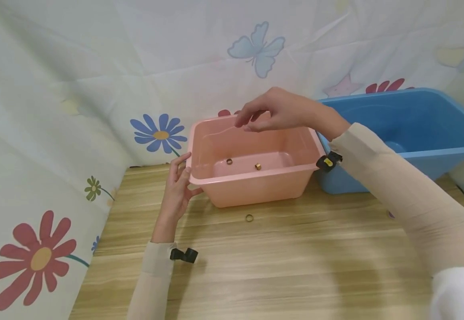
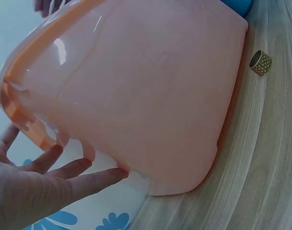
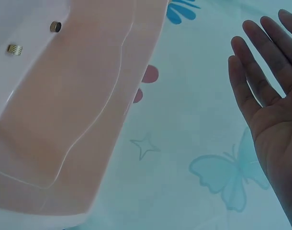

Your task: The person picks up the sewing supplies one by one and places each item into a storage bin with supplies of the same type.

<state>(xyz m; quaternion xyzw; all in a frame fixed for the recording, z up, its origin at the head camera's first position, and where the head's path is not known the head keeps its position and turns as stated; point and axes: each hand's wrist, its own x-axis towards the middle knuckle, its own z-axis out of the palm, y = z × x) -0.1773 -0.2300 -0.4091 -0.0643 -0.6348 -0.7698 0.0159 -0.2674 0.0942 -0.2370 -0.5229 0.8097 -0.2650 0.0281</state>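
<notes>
My left hand (image 1: 177,194) rests against the left end of a pink plastic bin (image 1: 256,182), at and below its rim. In the left wrist view its fingers are spread and nearly straight along the outer wall. My right hand (image 1: 282,111) hovers over the bin's back part, holding nothing. Loosely extended, its fingers show palm-side in the right wrist view. Inside the bin lie two small brass-coloured rings, one darker ring (image 1: 229,162) and one brighter ring (image 1: 258,166). Another dimpled metal ring (image 2: 260,63) sits on the table in front of the bin.
To the right of the pink bin stands a larger blue bin (image 1: 448,155), partly behind my right forearm. A small purple thing (image 1: 391,215) shows on the wooden table (image 1: 280,266) beside that sleeve. Behind hangs a white cloth (image 1: 200,58) printed with flowers and a butterfly.
</notes>
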